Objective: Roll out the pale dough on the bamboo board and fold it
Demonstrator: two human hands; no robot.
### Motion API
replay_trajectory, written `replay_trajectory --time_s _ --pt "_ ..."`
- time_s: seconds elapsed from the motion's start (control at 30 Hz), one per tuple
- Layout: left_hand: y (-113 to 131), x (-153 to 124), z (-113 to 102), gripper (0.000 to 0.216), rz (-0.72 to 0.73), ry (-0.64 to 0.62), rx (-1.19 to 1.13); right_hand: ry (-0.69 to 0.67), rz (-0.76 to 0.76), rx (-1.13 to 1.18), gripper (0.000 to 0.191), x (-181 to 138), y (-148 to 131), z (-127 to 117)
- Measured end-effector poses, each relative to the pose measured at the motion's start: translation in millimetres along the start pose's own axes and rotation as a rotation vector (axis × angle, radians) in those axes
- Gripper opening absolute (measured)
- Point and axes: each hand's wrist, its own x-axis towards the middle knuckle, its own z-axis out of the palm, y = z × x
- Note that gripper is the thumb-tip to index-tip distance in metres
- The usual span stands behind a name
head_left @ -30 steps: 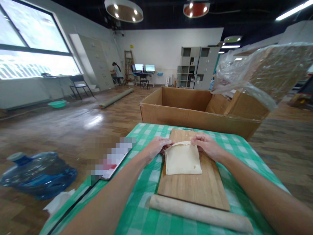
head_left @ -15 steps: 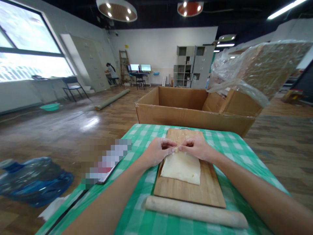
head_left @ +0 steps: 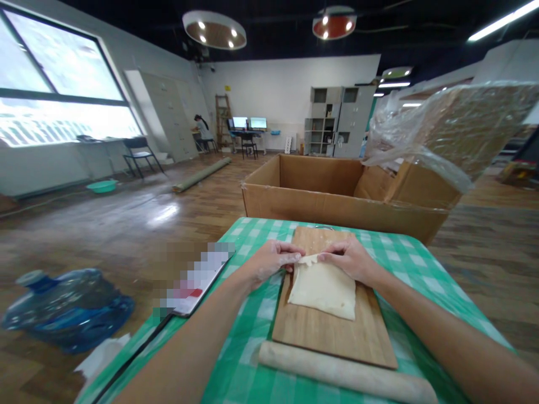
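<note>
Dough, edge in left grip, right grip

In the middle of the frame, the left hand and right hand hide parts of the dough sheet's far edge from us. Pixel blocks blur the flat object left of centre, so we cannot read it. The lower edge cuts off both forearms; the left edge crops the window. In the upper middle, the monitors are too small for us to read.
</note>
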Motion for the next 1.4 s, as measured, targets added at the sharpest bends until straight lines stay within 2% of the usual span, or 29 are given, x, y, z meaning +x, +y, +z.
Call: replay_trajectory --time_s 0.13,0.33,0.47,0.6,0.7,0.9,1.03,1.23,1.4 --pt "-4 0 -1 0.042 -0.014 0.040 0.040 0.007 0.047 0.029 0.036 0 1 1" --pt "2 -4 7 0.028 0.007 0.197 0.089 -0.131 0.145 0.256 0.051 -4 9 -4" --pt "5 -7 9 0.030 0.015 0.239 0.108 -0.176 0.120 0.258 0.049 -4 14 -7" --pt "4 -6 9 0.044 0.030 0.202 0.048 -0.161 0.106 0.209 0.051 -3 15 -6" --pt "2 -5 9 0.043 0.049 0.156 0.030 -0.149 0.101 0.216 0.051 -3 13 -5" --pt "-4 -2 15 0.029 0.116 0.176 0.255 -0.154 0.112 0.243 0.046 -4 11 -4" --pt "-3 -1 19 0.025 0.158 0.181 0.304 -0.202 0.077 0.203 0.046 -3 15 -4" --pt "9 -7 26 0.033 0.176 0.062 0.475 -0.219 0.040 0.153 0.048 -3 15 1" --pt "8 -9 29 0.032 0.208 0.059 0.580 -0.208 0.014 0.136 0.046 -4 5 9"
